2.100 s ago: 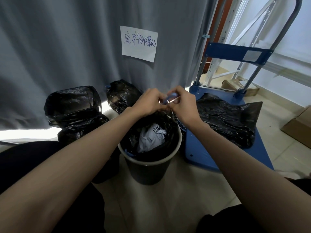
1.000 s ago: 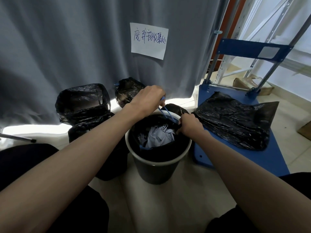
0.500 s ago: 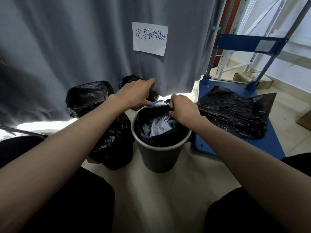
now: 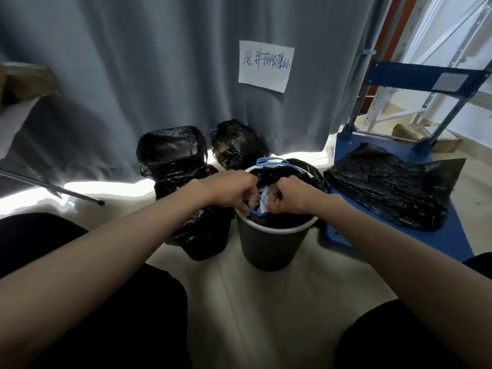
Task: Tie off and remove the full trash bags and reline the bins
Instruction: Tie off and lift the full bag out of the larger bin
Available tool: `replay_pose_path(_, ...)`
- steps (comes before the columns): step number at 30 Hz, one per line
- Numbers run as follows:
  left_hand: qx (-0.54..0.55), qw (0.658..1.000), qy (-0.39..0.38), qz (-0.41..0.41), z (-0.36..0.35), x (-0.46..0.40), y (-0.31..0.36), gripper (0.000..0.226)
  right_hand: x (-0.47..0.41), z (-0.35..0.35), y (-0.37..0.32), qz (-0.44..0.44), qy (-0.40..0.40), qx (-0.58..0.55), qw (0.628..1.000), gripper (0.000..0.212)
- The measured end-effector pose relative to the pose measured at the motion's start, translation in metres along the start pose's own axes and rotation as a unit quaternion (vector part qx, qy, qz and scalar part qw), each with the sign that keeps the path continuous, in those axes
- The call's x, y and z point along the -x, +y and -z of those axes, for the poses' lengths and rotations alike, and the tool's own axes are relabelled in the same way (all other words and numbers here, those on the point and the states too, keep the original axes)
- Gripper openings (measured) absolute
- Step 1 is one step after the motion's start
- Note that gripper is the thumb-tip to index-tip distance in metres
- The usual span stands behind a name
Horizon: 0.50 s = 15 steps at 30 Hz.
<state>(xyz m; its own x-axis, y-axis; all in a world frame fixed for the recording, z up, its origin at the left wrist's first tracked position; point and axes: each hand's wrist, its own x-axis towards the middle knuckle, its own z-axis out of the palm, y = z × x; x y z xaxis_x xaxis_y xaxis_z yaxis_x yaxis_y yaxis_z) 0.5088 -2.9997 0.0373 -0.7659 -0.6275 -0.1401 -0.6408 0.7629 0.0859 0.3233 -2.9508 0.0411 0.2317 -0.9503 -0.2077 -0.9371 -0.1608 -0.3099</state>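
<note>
Both hands, left (image 4: 234,191) and right (image 4: 288,197), had fingers clamped on the bag (image 4: 279,174) inside the bin (image 4: 269,243); uneven pulling risked tearing the plastic.

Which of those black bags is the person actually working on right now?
The bag inside the round bin, with blue drawstrings. Both the left hand and right hand grip its mouth; the other black bags sit untouched.
</note>
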Motion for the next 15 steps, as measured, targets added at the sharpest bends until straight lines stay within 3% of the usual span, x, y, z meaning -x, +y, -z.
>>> replay_pose_path(2,0.017,1.0,0.009,-0.016,-0.001,-0.003,0.003,0.015,0.0,0.0,0.002,0.004,-0.004,-0.001,1.0,0.006)
replay_pose_path(5,0.052,0.997,0.033,-0.035,0.003,-0.006,0.006,0.007,0.001,0.002,0.004,0.011,0.001,-0.011,1.0,0.005)
replay_pose_path(9,0.132,0.989,0.062,-0.024,0.012,-0.013,0.01,0.009,0.004,0.006,0.006,0.014,-0.002,-0.031,0.999,0.025)
replay_pose_path(13,0.122,0.992,0.04,0.003,0.013,-0.021,0.011,0.008,0.006,0.004,0.005,0.0,-0.011,-0.102,0.995,0.018)
replay_pose_path(15,0.112,0.993,0.021,0.013,0.016,-0.022,0.009,0.014,0.008,-0.003,0.001,-0.003,0.002,-0.118,0.993,0.027)
